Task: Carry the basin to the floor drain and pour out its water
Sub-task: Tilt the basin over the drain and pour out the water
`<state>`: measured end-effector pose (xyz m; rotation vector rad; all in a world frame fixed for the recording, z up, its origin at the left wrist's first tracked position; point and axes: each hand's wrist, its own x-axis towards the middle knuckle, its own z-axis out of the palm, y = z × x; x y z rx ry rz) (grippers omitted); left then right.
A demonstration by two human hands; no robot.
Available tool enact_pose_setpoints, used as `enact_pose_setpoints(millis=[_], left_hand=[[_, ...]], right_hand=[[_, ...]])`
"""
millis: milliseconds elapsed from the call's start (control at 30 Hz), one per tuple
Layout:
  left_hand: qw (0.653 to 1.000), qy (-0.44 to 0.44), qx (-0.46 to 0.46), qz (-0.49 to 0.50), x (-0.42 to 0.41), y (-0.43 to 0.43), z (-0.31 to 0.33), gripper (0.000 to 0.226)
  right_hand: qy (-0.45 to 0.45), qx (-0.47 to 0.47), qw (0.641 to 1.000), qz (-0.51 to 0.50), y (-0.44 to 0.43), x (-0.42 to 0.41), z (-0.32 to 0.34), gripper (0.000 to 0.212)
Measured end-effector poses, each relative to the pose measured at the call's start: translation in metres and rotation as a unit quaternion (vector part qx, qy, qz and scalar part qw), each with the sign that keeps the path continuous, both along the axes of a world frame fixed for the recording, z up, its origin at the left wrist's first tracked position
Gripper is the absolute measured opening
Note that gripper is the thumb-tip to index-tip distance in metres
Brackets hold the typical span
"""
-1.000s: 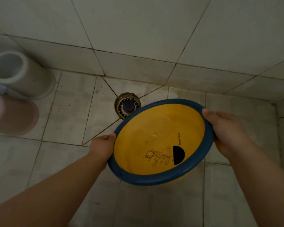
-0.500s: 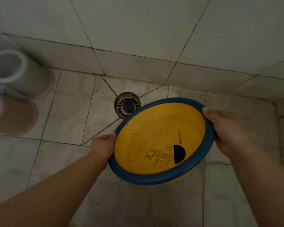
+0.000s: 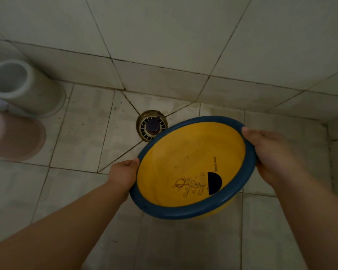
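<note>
Tiled floor (image 3: 82, 145), pale, dark grout lines, meeting a tiled wall (image 3: 164, 36) at the far side. Floor drain (image 3: 152, 128): round, slatted white grate with a dark centre cap, stained ring around it, set where the diagonal grout lines meet; nothing lies over it.

White cylinder (image 3: 25, 88), open-topped, at far left on the floor; a pink one (image 3: 16, 139) just beside it, nearer. What they hold cannot be told.

Basin (image 3: 191, 168): yellow inside, blue rim, floral line drawing and a black half-disc printed on the inner wall. Held in the air, tilted, its far-left rim edge overlapping the drain's lower right. Whether water is inside cannot be told.

Left hand (image 3: 123, 174): fingers closed on the rim's left side, arm reaching forward. Right hand (image 3: 271, 152): thumb over the rim's upper right, fingers wrapped beneath.
</note>
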<state>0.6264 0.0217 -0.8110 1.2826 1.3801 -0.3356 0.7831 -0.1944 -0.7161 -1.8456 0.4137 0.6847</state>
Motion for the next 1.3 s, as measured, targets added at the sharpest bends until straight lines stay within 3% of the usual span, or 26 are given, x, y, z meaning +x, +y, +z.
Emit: enact_pose_setpoints(millis=[1300], left_hand=[[1.0, -0.007, -0.005, 0.002, 0.001, 0.0003, -0.0049, 0.037]], right_hand=[[-0.016, 0.042, 0.999, -0.004, 0.006, 0.0076, 0.0095, 0.018]])
